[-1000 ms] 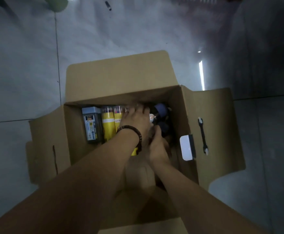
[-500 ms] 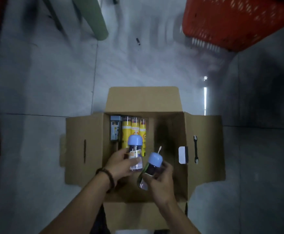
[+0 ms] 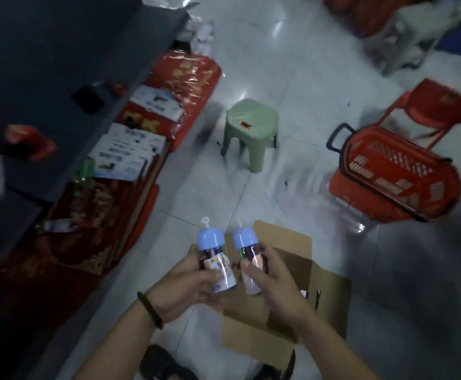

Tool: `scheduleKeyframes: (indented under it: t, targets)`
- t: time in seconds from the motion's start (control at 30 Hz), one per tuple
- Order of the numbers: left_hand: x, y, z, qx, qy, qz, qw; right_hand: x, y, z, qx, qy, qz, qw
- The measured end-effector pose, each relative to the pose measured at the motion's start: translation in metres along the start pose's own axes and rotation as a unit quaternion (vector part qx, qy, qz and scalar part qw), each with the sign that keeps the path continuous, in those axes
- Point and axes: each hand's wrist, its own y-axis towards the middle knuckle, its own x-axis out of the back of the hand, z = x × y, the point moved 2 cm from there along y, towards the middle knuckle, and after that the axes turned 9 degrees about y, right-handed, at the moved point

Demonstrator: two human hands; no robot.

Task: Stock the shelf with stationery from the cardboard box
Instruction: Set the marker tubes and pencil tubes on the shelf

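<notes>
Pale glossy floor tiles (image 3: 254, 67) run out on every side of the open cardboard box (image 3: 330, 286), and both hands are lifted over its left edge. The left grip (image 3: 185, 286) is curled round one blue-capped container (image 3: 213, 252), with the fingers wrapped across its clear lower body. The right grip (image 3: 273, 281) pinches a second blue-capped container (image 3: 247, 246) the same way, thumb on the near face. That makes two containers, one to each grip, held close side by side above the box's left flap; blur hides whether their caps touch. Each stands with its long axis roughly upright, cap pointing away from the person and label end sunk in the palm. The dark shelf (image 3: 45, 50) rises to the left of the box, and on beyond it. From the containers the goal therefore lies leftward and upward, and the left grip is likely the nearer of the two to it. The container on that side would probably go in first, base down. One green stool (image 3: 251, 124) stands beyond the box, and one red basket (image 3: 396, 182) lies beyond it to the right. The box's inside is in shadow, so what remains in it cannot be told.
</notes>
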Motion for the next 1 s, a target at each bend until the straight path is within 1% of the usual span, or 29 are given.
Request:
scheduleKeyframes:
  t: [0.1,0.2,0.3,0.43,0.5,0.67,0.8,0.93,1.0]
  targets:
    - [0.026,-0.096,-0.047,-0.058,-0.032,-0.011,0.998,-0.075,-0.042,0.073,0.030,0.011,0.039,0.999]
    - [0.055,-0.185,-0.078,-0.111,-0.039,-0.061,0.991,-0.155,-0.081,0.121,0.069,-0.010,0.087,0.994]
    - [0.098,-0.265,-0.094,-0.165,-0.038,-0.108,0.980,-0.243,-0.115,0.154,0.118,-0.012,0.139,0.983]
    - [0.172,-0.372,-0.092,-0.226,-0.051,-0.163,0.959,-0.361,-0.149,0.173,0.159,-0.040,0.197,0.967]
    - [0.209,-0.423,-0.087,-0.253,-0.057,-0.200,0.945,-0.419,-0.164,0.177,0.185,-0.064,0.201,0.960]
    - [0.289,-0.536,-0.077,-0.271,-0.053,-0.310,0.910,-0.553,-0.191,0.181,0.218,-0.106,0.252,0.937]
    - [0.345,-0.596,-0.069,-0.287,-0.053,-0.388,0.874,-0.639,-0.201,0.192,0.240,-0.136,0.305,0.911]
    - [0.399,-0.633,-0.066,-0.303,-0.010,-0.476,0.825,-0.715,-0.192,0.202,0.260,-0.183,0.335,0.887]
    - [0.425,-0.648,-0.069,-0.310,0.003,-0.510,0.803,-0.752,-0.183,0.206,0.272,-0.189,0.358,0.873]
